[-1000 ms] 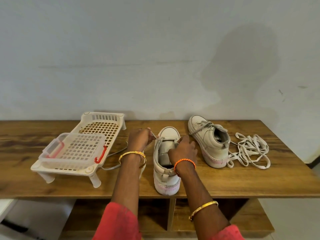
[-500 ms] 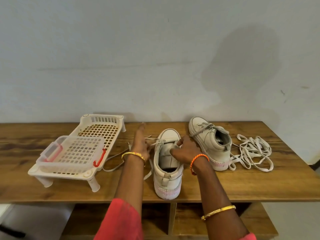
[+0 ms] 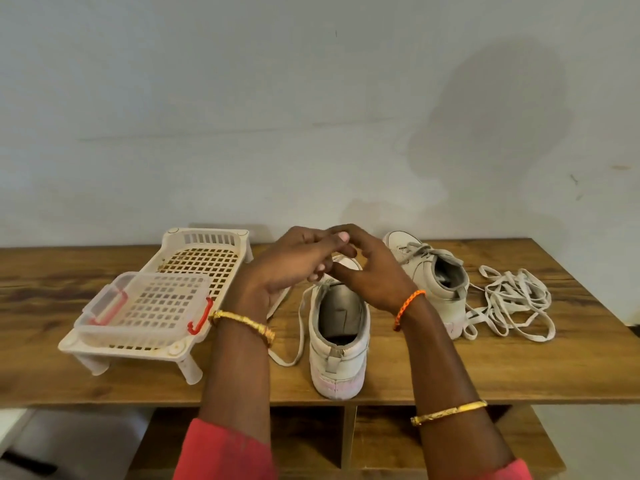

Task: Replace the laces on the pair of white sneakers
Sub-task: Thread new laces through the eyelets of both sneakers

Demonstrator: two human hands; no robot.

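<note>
The near white sneaker stands heel toward me at the table's front edge. My left hand and my right hand meet above its toe and tongue, fingers closed together on its lace. That lace hangs down the shoe's left side and loops onto the table. The exact pinch is hidden by the fingers. The second white sneaker stands to the right, still laced. A pile of loose white laces lies right of it.
A white slotted plastic rack stands on legs at the left of the wooden table, with a clear lidded box with red clips on it. A plain wall rises behind. Open shelves sit under the tabletop.
Both hands have risen from the near sneaker's eyelets and come together above its toe, drawing the lace up. The camera has moved closer.
</note>
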